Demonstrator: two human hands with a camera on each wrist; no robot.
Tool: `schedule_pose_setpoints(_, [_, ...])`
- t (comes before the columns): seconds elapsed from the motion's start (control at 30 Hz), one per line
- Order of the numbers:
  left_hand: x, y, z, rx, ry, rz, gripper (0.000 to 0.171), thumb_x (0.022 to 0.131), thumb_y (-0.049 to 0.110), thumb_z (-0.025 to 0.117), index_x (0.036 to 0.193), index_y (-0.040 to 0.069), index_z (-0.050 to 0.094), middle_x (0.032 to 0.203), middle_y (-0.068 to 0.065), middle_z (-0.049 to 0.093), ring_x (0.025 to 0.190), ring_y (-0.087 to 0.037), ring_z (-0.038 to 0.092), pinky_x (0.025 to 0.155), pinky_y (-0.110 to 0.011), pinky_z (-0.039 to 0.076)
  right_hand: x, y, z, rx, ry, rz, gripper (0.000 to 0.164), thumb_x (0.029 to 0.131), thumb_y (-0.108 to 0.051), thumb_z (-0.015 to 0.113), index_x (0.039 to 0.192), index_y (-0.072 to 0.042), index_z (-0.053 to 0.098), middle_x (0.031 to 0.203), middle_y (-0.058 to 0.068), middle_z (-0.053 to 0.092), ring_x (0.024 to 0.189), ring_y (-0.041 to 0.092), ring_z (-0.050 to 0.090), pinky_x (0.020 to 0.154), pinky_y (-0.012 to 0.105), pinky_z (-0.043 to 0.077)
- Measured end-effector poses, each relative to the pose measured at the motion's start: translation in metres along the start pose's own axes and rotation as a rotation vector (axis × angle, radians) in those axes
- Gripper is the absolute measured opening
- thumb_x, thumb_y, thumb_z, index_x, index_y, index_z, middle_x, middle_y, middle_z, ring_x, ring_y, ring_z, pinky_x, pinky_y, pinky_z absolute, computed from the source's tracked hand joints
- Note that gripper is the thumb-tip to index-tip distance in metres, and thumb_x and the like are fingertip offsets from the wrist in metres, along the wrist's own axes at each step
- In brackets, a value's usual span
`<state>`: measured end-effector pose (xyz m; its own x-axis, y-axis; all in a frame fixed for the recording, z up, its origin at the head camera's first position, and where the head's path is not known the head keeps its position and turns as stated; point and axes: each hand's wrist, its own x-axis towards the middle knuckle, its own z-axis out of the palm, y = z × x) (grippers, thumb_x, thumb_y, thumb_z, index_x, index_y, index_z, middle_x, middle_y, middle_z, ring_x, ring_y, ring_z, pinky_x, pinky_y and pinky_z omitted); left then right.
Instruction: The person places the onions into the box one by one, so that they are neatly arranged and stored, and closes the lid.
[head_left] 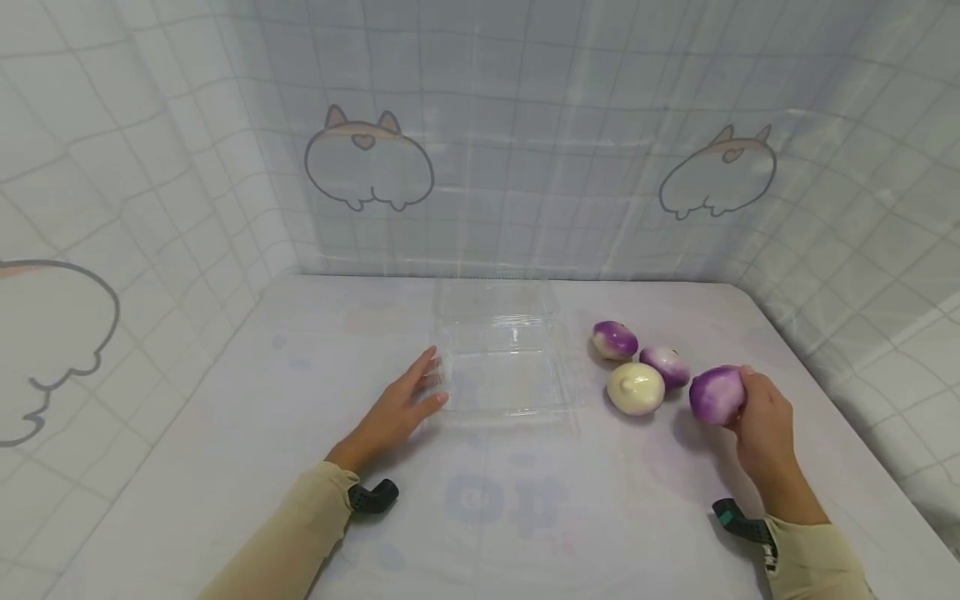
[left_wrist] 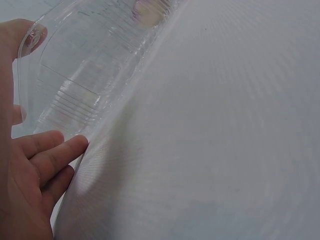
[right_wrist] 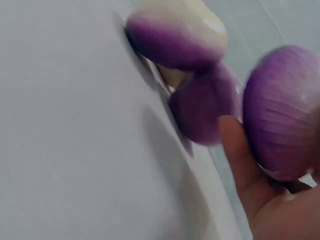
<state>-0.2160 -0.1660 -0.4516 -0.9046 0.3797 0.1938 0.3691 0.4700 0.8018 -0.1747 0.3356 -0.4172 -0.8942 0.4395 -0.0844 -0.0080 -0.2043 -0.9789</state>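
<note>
My right hand grips a purple onion, held just above the table at the right. In the right wrist view the thumb lies along one side of this onion. Two purple-and-white onions and a pale cream one sit grouped to its left. At the middle stands a clear plastic container with its lid folded back behind it. My left hand is at the container's left side, fingers extended and spread, with fingertips and thumb right at its rim.
A white cloth with faint prints covers the table. Grid-patterned curtains with cartoon animal drawings enclose the back and both sides. Each wrist wears a black device near the sleeve.
</note>
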Motion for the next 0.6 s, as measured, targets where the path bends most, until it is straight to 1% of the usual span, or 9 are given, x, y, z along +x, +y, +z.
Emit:
schedule_pose_setpoints(0.03, [0.0,0.0,0.0,-0.001,-0.001,0.001,0.079,0.1,0.038,0.061,0.162,0.013,0.017,0.158,-0.013,0.037,0.137,-0.033,0.046,0.113,-0.058,0.031,-0.001,-0.001,0.003,0.037,0.011,-0.005,0.024,0.104,-0.036,0.055,0.099,-0.018,0.07,0.107,-0.004,0.054,0.094,0.013,0.049,0.062,0.022,0.054])
schedule_pose_setpoints(0.17, [0.0,0.0,-0.001,-0.006,-0.017,-0.01,0.08,0.1,0.042,0.06,0.162,0.017,0.016,0.159,-0.01,0.036,0.138,-0.03,0.045,0.113,-0.055,0.032,-0.005,-0.007,0.014,0.101,0.075,-0.048,0.023,0.103,-0.032,0.056,0.1,-0.014,0.07,0.106,-0.001,0.058,0.088,0.013,0.053,0.057,0.022,0.053])
schedule_pose_setpoints(0.23, [0.002,0.001,-0.001,-0.003,-0.022,-0.017,0.08,0.1,0.044,0.06,0.162,0.018,0.017,0.159,-0.008,0.036,0.139,-0.028,0.045,0.114,-0.054,0.032,-0.007,-0.009,0.018,0.108,0.117,-0.081,0.023,0.103,-0.03,0.057,0.099,-0.012,0.069,0.104,0.002,0.058,0.082,0.013,0.055,0.054,0.021,0.053])
schedule_pose_setpoints(0.3, [0.002,0.002,-0.001,-0.002,-0.023,-0.018,0.08,0.1,0.044,0.06,0.162,0.017,0.017,0.159,-0.009,0.036,0.138,-0.029,0.045,0.114,-0.054,0.032,-0.008,-0.012,0.022,0.125,0.14,-0.108,0.022,0.103,-0.029,0.058,0.098,-0.01,0.068,0.105,0.004,0.057,0.08,0.013,0.056,0.053,0.021,0.053])
schedule_pose_setpoints(0.47, [0.001,0.003,-0.002,-0.004,-0.018,-0.017,0.08,0.1,0.041,0.061,0.162,0.016,0.017,0.159,-0.01,0.036,0.138,-0.031,0.045,0.113,-0.055,0.032,-0.009,-0.017,0.033,0.116,0.155,-0.155,0.022,0.103,-0.027,0.057,0.097,-0.009,0.068,0.103,0.005,0.057,0.079,0.014,0.055,0.053,0.02,0.053])
schedule_pose_setpoints(0.6, [-0.001,0.002,-0.002,-0.01,-0.017,-0.017,0.08,0.1,0.04,0.061,0.162,0.017,0.016,0.159,-0.011,0.035,0.138,-0.031,0.045,0.113,-0.055,0.032,-0.008,-0.019,0.041,0.156,0.15,-0.182,0.023,0.102,-0.023,0.057,0.095,-0.006,0.07,0.099,0.007,0.06,0.076,0.014,0.059,0.052,0.021,0.054])
